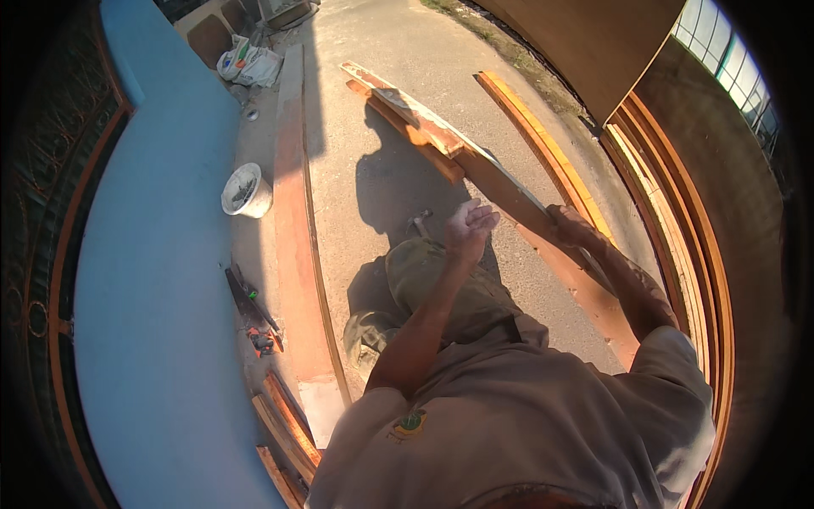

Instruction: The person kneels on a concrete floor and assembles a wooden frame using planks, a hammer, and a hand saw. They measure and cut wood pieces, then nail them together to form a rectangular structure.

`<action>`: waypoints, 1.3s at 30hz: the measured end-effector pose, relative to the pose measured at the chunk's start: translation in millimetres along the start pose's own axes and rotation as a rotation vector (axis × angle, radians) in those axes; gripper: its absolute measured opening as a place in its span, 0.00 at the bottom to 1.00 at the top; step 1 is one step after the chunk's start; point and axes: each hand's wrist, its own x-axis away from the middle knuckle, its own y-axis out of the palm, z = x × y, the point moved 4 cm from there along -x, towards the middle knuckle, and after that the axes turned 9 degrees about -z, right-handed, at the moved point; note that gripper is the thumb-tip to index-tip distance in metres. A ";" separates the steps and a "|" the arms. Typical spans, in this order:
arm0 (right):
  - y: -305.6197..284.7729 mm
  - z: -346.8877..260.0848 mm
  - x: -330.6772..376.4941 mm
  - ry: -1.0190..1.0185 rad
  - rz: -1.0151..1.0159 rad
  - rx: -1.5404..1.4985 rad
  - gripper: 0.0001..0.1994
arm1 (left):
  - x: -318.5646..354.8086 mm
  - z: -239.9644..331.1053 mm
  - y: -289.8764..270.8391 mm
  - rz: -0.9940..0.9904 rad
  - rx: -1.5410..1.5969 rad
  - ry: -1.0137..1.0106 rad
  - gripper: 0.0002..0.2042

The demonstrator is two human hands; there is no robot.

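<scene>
A long reddish-brown wooden board (510,194) with a pale edge runs slantwise in front of me, from the far middle toward my right side. My right hand (571,227) is closed round its upper edge. My left hand (471,231), whitish with dust, is raised over my knee just left of the board, its fingers partly stretched and nothing visible in them. Against the board's far part lies a shorter orange-brown wood strip (407,131). On the ground beyond my left hand lies a hammer (420,222), partly in shadow.
A long plank (296,212) lies at left, beside a white bucket (247,192), saw-like tools (251,305) and wood offcuts (292,420) along a blue wall (153,254). Orange timber (547,148) lies right of the board; more lengths (678,229) line the right side.
</scene>
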 end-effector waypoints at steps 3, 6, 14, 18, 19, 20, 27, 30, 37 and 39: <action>7.2 6.1 98.5 0.226 -0.108 -0.159 0.08 | -76.3 -12.1 -84.9 0.285 -0.017 -0.184 0.48; 41.2 28.3 193.1 0.333 -0.109 -0.012 0.10 | -140.5 -83.7 -110.4 0.354 0.106 -0.475 0.49; 90.9 38.3 324.1 0.432 0.092 -0.070 0.05 | -172.6 -202.4 -39.5 0.105 0.430 -0.541 0.35; 104.0 71.7 365.1 0.482 0.328 -0.004 0.09 | -176.1 -209.3 17.8 0.251 0.191 -0.468 0.26; 99.0 78.7 377.1 0.505 0.279 -0.003 0.12 | -156.3 -176.7 54.6 0.295 0.170 -0.549 0.24; 96.2 86.3 390.1 0.527 0.228 -0.004 0.14 | -156.8 -183.9 80.6 0.234 0.233 -0.563 0.25; 41.7 179.9 461.9 0.752 0.444 0.289 0.10 | -183.2 -152.8 234.0 -0.257 0.358 -0.532 0.32; 37.3 288.3 533.8 1.201 0.433 0.337 0.23 | -195.8 -123.7 305.5 -0.797 -0.303 -0.579 0.43; 133.6 321.1 317.9 1.031 0.207 -0.084 0.17 | -235.0 -24.2 198.9 -0.765 -0.074 -0.118 0.34; 182.6 307.8 240.6 0.870 0.241 -0.035 0.26 | -224.1 -27.9 77.9 -0.516 -0.214 -0.128 0.33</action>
